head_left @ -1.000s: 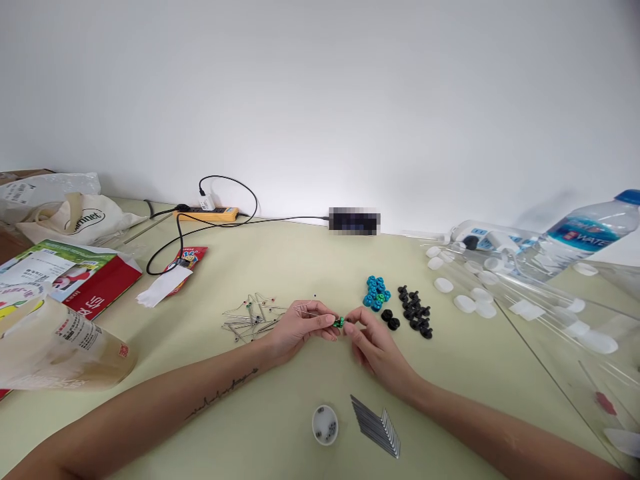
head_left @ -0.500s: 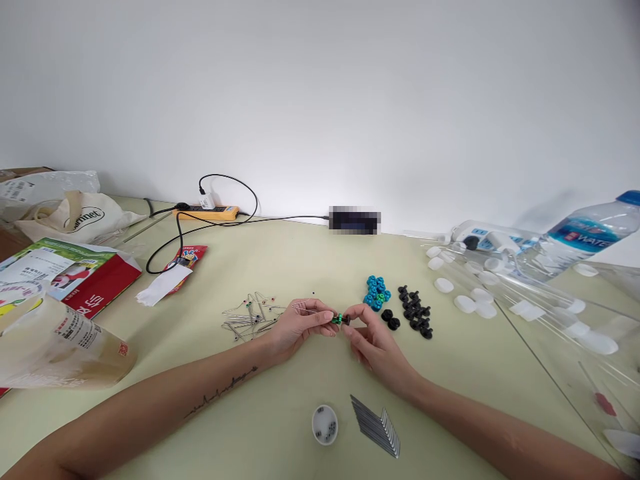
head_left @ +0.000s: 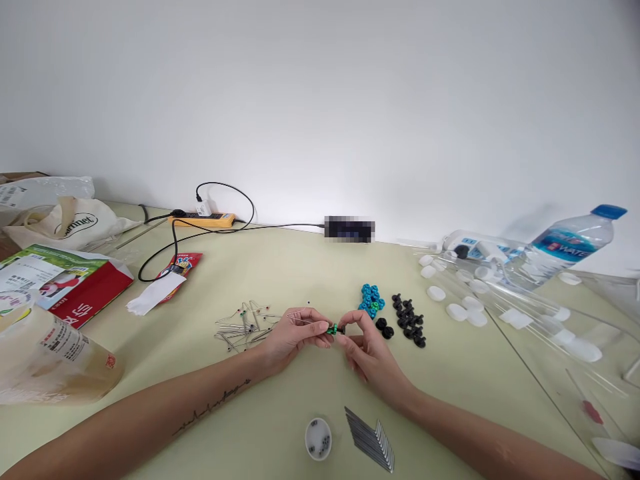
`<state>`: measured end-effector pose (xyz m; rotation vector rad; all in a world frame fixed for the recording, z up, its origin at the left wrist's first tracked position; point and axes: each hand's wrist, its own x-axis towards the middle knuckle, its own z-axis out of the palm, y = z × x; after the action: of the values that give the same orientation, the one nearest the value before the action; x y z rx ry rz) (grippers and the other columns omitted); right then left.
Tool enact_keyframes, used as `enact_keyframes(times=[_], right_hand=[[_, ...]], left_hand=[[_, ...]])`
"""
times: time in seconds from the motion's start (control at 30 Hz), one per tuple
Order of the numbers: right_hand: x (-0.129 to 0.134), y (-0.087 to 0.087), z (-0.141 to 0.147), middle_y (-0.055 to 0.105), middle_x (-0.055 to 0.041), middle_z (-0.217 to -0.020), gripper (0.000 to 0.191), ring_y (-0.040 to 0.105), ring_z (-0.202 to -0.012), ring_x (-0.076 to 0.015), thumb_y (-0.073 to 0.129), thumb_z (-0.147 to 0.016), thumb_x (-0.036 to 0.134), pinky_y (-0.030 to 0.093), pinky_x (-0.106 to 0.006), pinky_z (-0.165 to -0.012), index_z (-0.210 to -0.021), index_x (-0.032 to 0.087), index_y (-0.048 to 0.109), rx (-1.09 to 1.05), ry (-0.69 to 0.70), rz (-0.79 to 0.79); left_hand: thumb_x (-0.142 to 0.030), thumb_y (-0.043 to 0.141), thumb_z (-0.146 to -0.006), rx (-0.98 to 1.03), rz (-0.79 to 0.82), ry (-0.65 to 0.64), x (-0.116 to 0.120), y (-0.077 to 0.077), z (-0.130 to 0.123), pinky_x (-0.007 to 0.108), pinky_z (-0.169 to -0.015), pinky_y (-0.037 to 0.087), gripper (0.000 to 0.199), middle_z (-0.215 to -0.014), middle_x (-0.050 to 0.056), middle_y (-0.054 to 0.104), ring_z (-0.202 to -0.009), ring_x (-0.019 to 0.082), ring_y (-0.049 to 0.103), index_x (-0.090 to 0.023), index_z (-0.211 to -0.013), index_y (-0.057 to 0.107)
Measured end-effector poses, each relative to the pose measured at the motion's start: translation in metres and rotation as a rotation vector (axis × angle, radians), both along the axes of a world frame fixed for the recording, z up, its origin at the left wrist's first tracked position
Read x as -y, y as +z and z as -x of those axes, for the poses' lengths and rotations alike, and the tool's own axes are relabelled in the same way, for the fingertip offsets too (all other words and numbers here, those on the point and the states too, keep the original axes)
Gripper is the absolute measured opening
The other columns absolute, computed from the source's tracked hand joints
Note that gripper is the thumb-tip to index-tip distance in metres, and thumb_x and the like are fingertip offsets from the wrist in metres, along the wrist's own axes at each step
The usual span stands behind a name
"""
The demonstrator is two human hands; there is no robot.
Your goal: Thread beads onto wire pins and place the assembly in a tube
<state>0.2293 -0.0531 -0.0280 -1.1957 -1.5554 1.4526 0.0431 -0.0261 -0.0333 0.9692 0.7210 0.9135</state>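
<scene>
My left hand [head_left: 295,337] is closed in a pinch around a small green part [head_left: 333,329], and a thin metal wire [head_left: 299,318] runs back along its fingers. Facing it, my right hand [head_left: 370,353] pinches a small black knob-like piece [head_left: 342,329] against the green part's right end. The fingers hide most of both pieces, so how they join cannot be made out. Left of my hands lie several bent metal wires [head_left: 244,329] with small coloured ends. Several blue parts [head_left: 371,297] sit beyond my right hand, with black knob-like pieces [head_left: 409,320] beside them.
Near me stand a white cup [head_left: 319,440] of tiny metal bits and a row of hex keys [head_left: 369,440]. Clear tubes with white caps [head_left: 457,312] and a water bottle [head_left: 565,245] lie at right. At left are a drink cup [head_left: 75,353], a snack packet [head_left: 184,268] and a power strip [head_left: 203,219].
The view has shifted slightly, so everything sits a little lower and further left. Both hands keep their pinch on the green and black pieces, with little visible movement between them.
</scene>
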Motion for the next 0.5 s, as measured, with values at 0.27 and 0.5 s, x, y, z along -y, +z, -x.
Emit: enact_keyframes(times=[0.27,0.5], right_hand=[[-0.0015,-0.0030,-0.0009,0.045,0.0049,-0.063,0.029,0.034,-0.042,-0.0064,0.044,-0.090,0.050,0.025,-0.019,-0.037,-0.089,0.022,0.047,0.019,0.013,-0.028],[-0.0013,-0.0032,-0.0004,0.045,0.0052,-0.062,0.032,0.034,-0.040,-0.0063,0.041,-0.090,0.053,0.027,-0.018,-0.036,-0.088,0.022,0.047,0.002,0.000,-0.019]], left_hand=[[-0.031,0.072,-0.071,-0.017,-0.014,-0.010,0.0015,0.0002,-0.0004,0.025,-0.066,0.049,0.024,-0.074,0.007,0.067,-0.065,0.014,0.063,-0.010,-0.081,0.066],[-0.032,0.073,-0.070,-0.012,-0.023,0.001,0.0017,0.0012,-0.0012,0.024,-0.064,0.049,0.024,-0.073,0.006,0.066,-0.064,0.013,0.062,-0.011,-0.078,0.066]])
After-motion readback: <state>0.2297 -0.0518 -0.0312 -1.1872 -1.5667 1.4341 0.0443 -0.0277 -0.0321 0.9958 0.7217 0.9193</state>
